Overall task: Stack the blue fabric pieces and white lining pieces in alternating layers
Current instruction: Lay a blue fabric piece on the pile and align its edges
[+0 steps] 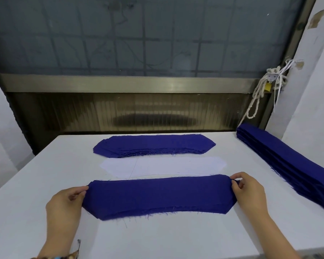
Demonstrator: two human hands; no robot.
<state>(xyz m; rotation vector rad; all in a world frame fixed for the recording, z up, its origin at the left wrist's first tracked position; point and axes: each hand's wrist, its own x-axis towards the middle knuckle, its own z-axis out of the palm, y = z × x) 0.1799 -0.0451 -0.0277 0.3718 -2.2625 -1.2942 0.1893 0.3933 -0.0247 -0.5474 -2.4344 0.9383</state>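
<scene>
— Item 1, leftmost?
— Left hand (67, 200): thumb and curled fingers pinch the left end of the blue piece (157, 197). It holds nothing else.
— Item 2?
— Blue piece: long and frayed, stretched flat across the near table (26, 193), with its near edge on the surface. It is held at both ends, likely to keep it taut and square for laying down.
— Beyond it?
— Lining (163, 167): white, similar outline, lying flat just behind the blue piece, edges nearly touching. Behind that is the blue stack (153, 145), many layers, apart from the lining. Three rows, presumably so each layer can be drawn in turn.
— Item 5?
— Right hand (249, 191): thumb and fingertips pinch the right end of the blue piece, mirroring the left.
— Far right?
— Side pile (288, 165): longer blue strips along the table's right edge, well apart, seemingly out of use. Rope (258, 96) hangs above it by the window frame.
— Stage?
— Judged: a blue layer is being placed. Whether anything lies under it cannot be told.
</scene>
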